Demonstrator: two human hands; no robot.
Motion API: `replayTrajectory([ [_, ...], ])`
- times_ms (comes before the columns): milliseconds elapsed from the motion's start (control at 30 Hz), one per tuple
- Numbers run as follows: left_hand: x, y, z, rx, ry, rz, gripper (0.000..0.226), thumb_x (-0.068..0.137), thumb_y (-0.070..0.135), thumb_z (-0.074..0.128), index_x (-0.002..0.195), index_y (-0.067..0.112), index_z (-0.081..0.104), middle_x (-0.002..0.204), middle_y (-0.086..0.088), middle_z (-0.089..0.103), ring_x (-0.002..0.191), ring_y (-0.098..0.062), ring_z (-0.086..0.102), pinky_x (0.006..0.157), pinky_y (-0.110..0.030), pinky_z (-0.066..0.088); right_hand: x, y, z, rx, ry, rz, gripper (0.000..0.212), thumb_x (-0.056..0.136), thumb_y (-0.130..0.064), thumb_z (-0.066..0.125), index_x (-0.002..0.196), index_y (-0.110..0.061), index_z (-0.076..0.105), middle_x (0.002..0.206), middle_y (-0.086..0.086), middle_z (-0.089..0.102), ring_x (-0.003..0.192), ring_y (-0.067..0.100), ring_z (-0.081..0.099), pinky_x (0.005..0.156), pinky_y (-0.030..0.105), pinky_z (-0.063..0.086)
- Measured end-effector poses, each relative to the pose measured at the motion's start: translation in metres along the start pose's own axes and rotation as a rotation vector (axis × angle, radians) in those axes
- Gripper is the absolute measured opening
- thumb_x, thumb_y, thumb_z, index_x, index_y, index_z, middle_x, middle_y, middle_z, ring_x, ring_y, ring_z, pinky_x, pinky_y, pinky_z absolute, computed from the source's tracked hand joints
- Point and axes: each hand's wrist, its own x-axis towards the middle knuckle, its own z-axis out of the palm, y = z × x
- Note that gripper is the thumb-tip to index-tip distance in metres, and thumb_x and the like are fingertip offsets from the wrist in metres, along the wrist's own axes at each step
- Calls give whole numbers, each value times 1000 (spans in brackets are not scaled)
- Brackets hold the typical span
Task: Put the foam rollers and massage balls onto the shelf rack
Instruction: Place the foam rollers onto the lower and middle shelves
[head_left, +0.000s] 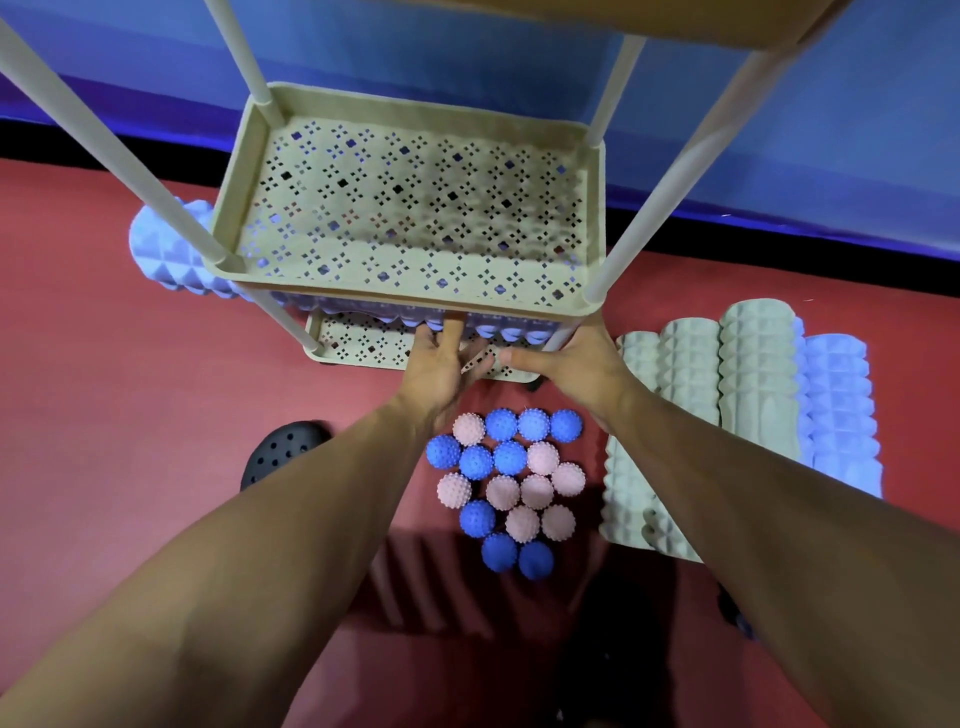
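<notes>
Now both hands (fingers hidden) at blue roller

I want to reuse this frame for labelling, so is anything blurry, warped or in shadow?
Head view: wide-angle lens splays the rack posts; dark shadow covers the floor at bottom centre; the balls and rollers are sharp enough; arms blur slightly at the frame's lower edge.
</notes>
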Motion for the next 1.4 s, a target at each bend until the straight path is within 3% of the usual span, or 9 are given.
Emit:
replayTrajectory([
  [100, 1, -4, -15, 309, -39, 28, 54, 96, 55, 54, 134, 19, 39, 138, 1, 56, 121, -20, 62, 98, -44, 55, 2, -1, -1, 6, 18, -22, 56, 73, 1, 87, 124, -5, 64, 115, 4, 75, 110, 16, 71, 94, 30, 56],
  [200, -1, -9, -34, 568, -44, 35, 70, 83, 72, 60, 138, 36, 37, 149, 5, 47, 137, -25, 48, 114, -54, 38, 2, -4, -2, -1, 9, -21, 53, 74, 0, 87, 122, -10, 67, 114, -1, 76, 108, 14, 71, 95, 32, 56],
  [300, -9, -3, -60, 728, -8, 101, 90, 78, 69, 67, 150, 35, 27, 143, 4, 51, 124, -23, 59, 107, -50, 46, 1, -6, -1, 2, 8, -17, 58, 74, -3, 88, 126, -13, 64, 117, -5, 75, 110, 8, 70, 97, 28, 55],
  [433, -33, 28, -107, 920, 85, 269, 72, 88, 35, 74, 148, 19, 37, 139, -2, 53, 104, -18, 62, 93, -32, 51, -1, -7, -1, -2, 18, -14, 54, 75, -4, 88, 124, -14, 67, 116, -6, 75, 109, 7, 70, 98, 27, 54],
  [633, -57, 93, -172, 1156, 152, 367, 94, 69, 45, 87, 145, 14, 40, 134, -2, 51, 112, -16, 55, 96, -37, 49, 0, -6, 3, -27, 46, -30, 44, 74, -2, 87, 115, -7, 73, 111, 1, 77, 106, 14, 72, 98, 33, 56],
  [800, -53, 145, -213, 1202, 334, 369, 134, 52, 54, 91, 155, 10, 17, 150, -15, 27, 139, -29, 36, 115, -49, 36, -2, -7, 2, -41, 41, -47, 48, 73, 0, 88, 117, -8, 71, 112, 0, 76, 105, 12, 72, 96, 26, 56],
  [967, -29, 174, -222, 1073, 286, 267, 146, 60, 34, 95, 157, 12, -13, 167, -5, 4, 151, -18, 16, 112, -27, 24, -4, -8, 0, -55, 6, -59, 53, 74, -1, 87, 122, -15, 69, 116, -3, 75, 110, 12, 70, 93, 24, 54],
  [1133, -11, 174, -211, 994, 305, 355, 130, 52, 24, 98, 151, 6, 14, 146, -4, 36, 132, -17, 41, 109, -34, 39, 0, -11, 4, -28, 70, -38, 43, 76, 2, 85, 116, -6, 72, 111, 3, 77, 106, 14, 72, 92, 23, 57],
  [1400, -13, 148, -190, 1006, 170, 381, 149, 39, 49, 99, 153, 14, 10, 149, -3, 29, 135, -13, 39, 110, -37, 40, -11, -8, -23, -54, 266, 9, 76, 72, 3, 87, 132, -2, 42, 110, -3, 62, 83, -18, 61, 84, 10, 52],
])
